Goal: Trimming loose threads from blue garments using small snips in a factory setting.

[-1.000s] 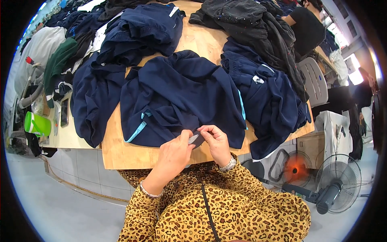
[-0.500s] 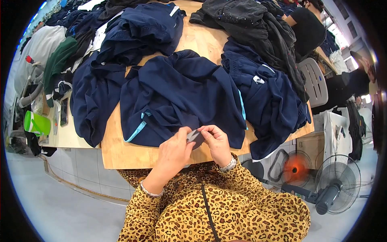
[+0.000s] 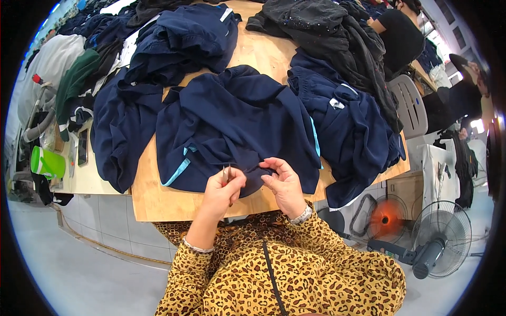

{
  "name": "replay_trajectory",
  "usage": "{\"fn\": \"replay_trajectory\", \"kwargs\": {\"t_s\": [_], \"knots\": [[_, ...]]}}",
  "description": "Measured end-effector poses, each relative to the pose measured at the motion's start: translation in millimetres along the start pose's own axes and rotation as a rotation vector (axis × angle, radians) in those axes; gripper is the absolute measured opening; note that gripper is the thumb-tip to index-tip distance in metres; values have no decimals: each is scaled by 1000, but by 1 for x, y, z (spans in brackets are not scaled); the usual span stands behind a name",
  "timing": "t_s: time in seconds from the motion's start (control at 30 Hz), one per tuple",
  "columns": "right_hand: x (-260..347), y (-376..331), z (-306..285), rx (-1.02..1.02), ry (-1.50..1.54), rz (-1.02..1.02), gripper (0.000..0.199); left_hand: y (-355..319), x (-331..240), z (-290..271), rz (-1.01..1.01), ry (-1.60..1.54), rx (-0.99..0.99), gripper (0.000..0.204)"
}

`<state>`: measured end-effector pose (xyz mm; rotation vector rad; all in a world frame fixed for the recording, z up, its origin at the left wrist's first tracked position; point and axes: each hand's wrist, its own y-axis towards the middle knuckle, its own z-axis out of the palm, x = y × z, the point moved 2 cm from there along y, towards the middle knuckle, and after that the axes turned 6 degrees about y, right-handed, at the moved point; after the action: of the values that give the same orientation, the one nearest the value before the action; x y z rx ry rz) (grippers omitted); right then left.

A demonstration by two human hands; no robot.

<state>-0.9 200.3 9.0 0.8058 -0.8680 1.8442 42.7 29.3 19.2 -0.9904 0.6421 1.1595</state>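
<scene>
Navy garment [image 3: 237, 126], spread on the wooden bench [image 3: 158, 203], its near hem bunched at the bench's front edge between both hands. Left hand [image 3: 224, 189]: fingers pinched shut on a small thin metal tool [image 3: 227, 173], tip upright just above the hem; right hand [image 3: 282, 181]: fingers curled, pinching a fold of the same hem. Around: more navy garments [image 3: 348, 131] to left, right and rear, dark pile [image 3: 332, 31] at the far side, green cup [image 3: 46, 163] far left, floor fan [image 3: 440, 242] lower right.
</scene>
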Motion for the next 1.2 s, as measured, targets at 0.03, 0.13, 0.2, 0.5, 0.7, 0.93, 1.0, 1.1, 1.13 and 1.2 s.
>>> {"fn": "replay_trajectory", "kwargs": {"t_s": [0.03,0.13,0.2,0.5,0.7,0.93,1.0,1.1,1.13,1.2], "knots": [[0,0,-2,22,-14,-16,37,-4,-2,-7,-1,1,1,12],[-2,1,0,80,-112,-58,45,-11,3,-9,-20,98,406,11],[4,-4,10,123,-142,-29,51,-1,13,-12,303,577,-6,13],[6,-12,11,214,-89,26,66,2,18,3,-4,110,-151,20],[-12,-6,-3,166,-223,205,56,1,-6,13,496,774,-239,18],[11,-12,30,29,216,242,60,15,-6,4,643,833,-451,11],[12,-9,28,17,254,189,58,7,-4,-1,515,705,-505,9],[8,-4,19,30,368,128,48,0,1,8,266,394,-196,25],[7,-4,18,32,369,125,48,-1,1,12,137,284,-145,28],[7,-2,20,-40,361,82,42,1,8,8,142,284,-139,27]]}}
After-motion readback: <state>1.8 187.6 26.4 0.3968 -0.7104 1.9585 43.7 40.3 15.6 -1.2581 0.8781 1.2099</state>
